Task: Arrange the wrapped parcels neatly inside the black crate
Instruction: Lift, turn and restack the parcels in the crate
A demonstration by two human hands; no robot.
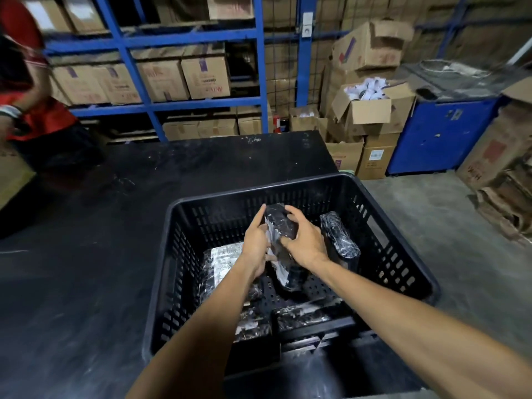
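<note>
Both hands were inside the black crate point(403, 226). The left hand point(256, 243) and right hand point(305, 240) gripped one dark wrapped parcel point(280, 223) from opposite sides, fingers curled around it, near the crate's middle. A second wrapped parcel point(339, 234) stood against the crate's right wall; a labelled parcel point(221, 257) lay at its left.

The slotted crate point(374, 197) is black on a black table point(86, 254), its parcels point(280, 226) black with glossy white streaks. At eleven o'clock blue racking point(190, 36) holds brown cartons point(205, 77); at ten, someone's red shirt point(34, 116).
</note>
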